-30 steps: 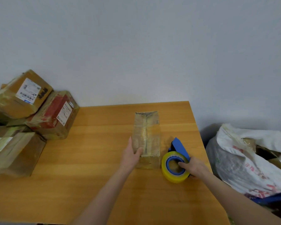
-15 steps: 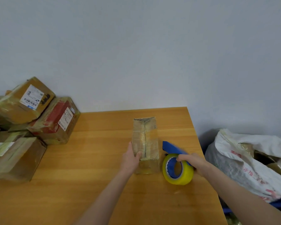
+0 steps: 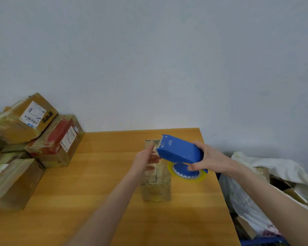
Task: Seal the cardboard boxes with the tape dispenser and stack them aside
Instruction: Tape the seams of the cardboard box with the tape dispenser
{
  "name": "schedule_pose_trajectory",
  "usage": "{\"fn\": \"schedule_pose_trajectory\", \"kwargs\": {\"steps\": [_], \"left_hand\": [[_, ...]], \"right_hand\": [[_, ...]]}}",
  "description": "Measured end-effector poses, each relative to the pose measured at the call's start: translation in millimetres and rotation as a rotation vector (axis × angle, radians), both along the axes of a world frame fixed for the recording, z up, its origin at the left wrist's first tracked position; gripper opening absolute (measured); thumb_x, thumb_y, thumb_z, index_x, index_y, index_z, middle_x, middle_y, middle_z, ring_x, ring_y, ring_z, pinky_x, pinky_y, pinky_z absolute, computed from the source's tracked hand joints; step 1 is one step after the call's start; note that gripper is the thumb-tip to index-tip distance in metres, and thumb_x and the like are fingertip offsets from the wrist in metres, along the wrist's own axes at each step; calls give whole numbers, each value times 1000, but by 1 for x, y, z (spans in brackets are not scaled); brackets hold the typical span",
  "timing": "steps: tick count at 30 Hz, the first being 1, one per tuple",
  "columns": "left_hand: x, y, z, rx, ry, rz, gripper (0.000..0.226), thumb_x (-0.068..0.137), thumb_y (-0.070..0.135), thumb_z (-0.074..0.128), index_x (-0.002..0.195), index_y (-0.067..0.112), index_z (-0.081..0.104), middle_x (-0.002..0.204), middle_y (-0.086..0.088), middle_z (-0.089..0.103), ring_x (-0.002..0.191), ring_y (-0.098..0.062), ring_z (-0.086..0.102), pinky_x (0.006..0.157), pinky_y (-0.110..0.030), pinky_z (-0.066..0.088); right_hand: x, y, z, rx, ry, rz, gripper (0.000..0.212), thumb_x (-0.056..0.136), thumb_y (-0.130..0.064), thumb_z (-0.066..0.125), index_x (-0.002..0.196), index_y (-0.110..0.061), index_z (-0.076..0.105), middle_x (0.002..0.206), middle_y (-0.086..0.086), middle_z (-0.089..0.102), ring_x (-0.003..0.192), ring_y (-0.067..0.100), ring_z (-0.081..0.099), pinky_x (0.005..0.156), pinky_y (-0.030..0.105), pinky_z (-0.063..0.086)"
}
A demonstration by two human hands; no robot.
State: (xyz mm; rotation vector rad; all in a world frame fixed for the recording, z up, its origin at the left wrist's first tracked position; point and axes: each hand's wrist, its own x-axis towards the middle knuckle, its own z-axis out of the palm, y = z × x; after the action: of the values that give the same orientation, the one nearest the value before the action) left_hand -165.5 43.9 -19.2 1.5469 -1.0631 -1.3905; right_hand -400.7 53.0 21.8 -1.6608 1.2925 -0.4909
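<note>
A narrow cardboard box (image 3: pixel 156 181) lies lengthwise on the wooden table (image 3: pixel 96 174), its top covered in old tape. My right hand (image 3: pixel 208 158) grips the blue tape dispenser (image 3: pixel 180 150) and holds it lifted over the box's far end, the yellow tape roll (image 3: pixel 187 175) hanging beneath it. My left hand (image 3: pixel 145 159) hovers over the box's far half with fingers extended towards the dispenser's front edge. Whether those fingers pinch the tape end is hidden.
Several taped cardboard boxes (image 3: pixel 34 139) are piled at the table's left side against the wall. To the right of the table edge sits a white plastic sack (image 3: pixel 267 174) holding more cardboard. The wall stands close behind the table.
My right hand has lifted the dispenser off the table and swung it up over the box's far end. My left hand has left the box's side and risen towards the dispenser.
</note>
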Motion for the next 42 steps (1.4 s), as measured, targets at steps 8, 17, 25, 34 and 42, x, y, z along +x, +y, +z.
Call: {"fn": "schedule_pose_trajectory", "kwargs": {"steps": [8,17,25,34,42], "left_hand": [[14,6,4,35,59,28,12,93,11,61,95,7,72,75,-3,70,65,-10,62,59,-20,51],[28,5,12,89,-6,24,8,86,8,70,79,12,70,64,0,72,57,-6,67,52,-17,53],[29,7,10,28,-103,20,17,88,8,68,72,12,70,58,6,69,50,-3,63,48,-15,50],[87,18,1,-9,-135,107,10,84,6,72,74,6,70,61,1,70,52,-3,62,49,-17,52],[95,34,-32,33,-178,103,9,86,10,70,79,5,70,63,0,71,56,-7,65,54,-22,57]], "right_hand": [[14,4,-4,8,-12,105,60,61,-28,75,116,-27,52,100,-4,57,65,-8,58,54,10,43],[17,5,-1,-49,51,128,61,58,-34,78,114,-33,52,101,-8,58,73,-6,60,54,9,43],[19,10,-4,-150,191,144,63,70,-23,85,121,-32,49,104,-13,58,90,6,60,64,14,44],[-16,24,-8,-139,251,113,63,61,-30,75,117,-45,50,98,-18,62,84,4,63,66,22,54],[-45,31,-36,-24,348,152,65,69,-21,75,120,-44,44,105,-10,61,87,12,65,74,30,56]]}}
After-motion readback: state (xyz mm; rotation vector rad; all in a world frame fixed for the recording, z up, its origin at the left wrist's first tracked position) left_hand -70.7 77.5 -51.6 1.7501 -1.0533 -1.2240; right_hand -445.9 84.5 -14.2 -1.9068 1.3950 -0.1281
